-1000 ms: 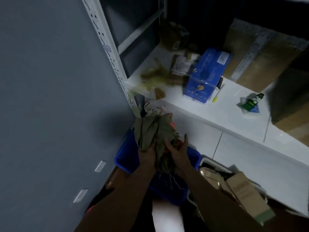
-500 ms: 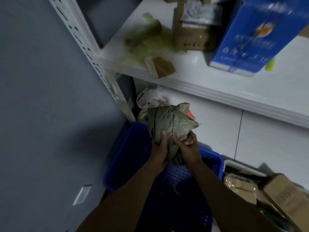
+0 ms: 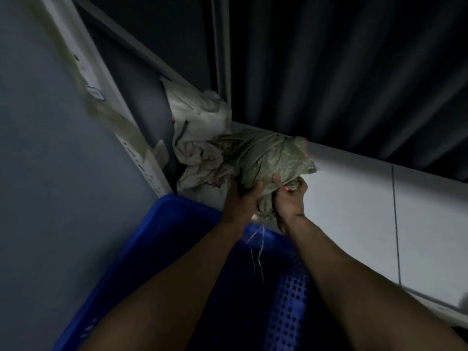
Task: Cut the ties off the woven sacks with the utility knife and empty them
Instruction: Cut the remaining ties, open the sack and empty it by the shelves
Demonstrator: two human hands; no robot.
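A person's left hand and right hand both clutch a crumpled green woven sack, fingers curled into the fabric, holding it bunched above the far rim of a blue perforated crate. Loose threads dangle from the sack's lower end toward the crate. Just behind, touching it, a pale sack slumps in the corner beside a white shelf post. A white panel runs along the right in dim light.

The crumpled green woven sack in the middle of the frame has tiny red spots. The crumpled white woven sack lies up-left of it. The blue plastic basket at the bottom has rows of round holes.
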